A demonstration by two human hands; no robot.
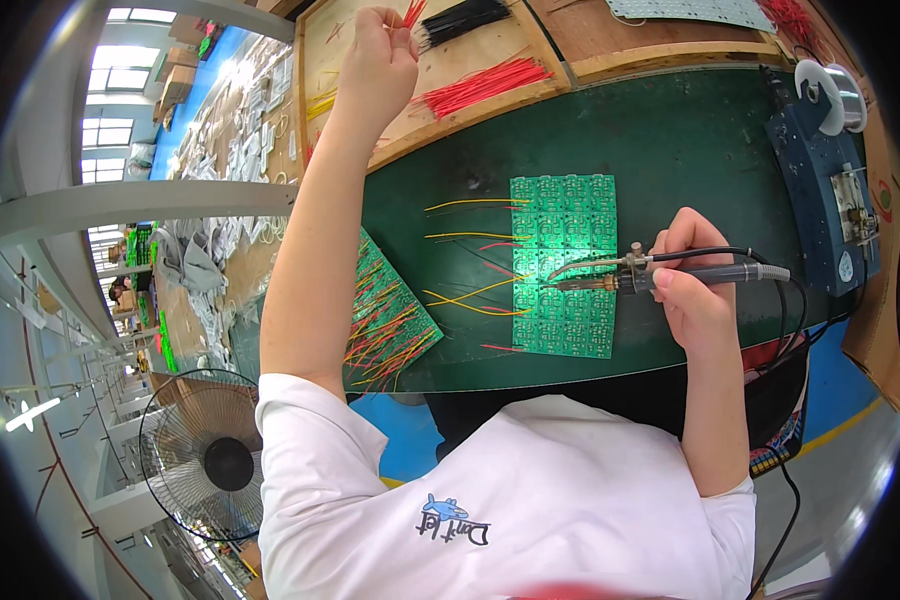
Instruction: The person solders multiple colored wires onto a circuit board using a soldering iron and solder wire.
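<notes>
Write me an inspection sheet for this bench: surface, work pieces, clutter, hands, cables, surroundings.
Surface: dark green flat tabletop.
Work pieces: green rectangular circuit-board panel, thin yellow, red and dark wires extending past its left edge; second green wired panel askew, left.
Clutter: red wire bundle and black wire bundle in shallow wooden tray.
Hands: left hand at thin red wires, grip unclear; right hand holds dark-handled soldering iron.
Cables: black flexible cables curve right of the iron.
Surroundings: blue metal machine with silver wire spool, right; round black fan, lower left.
</notes>
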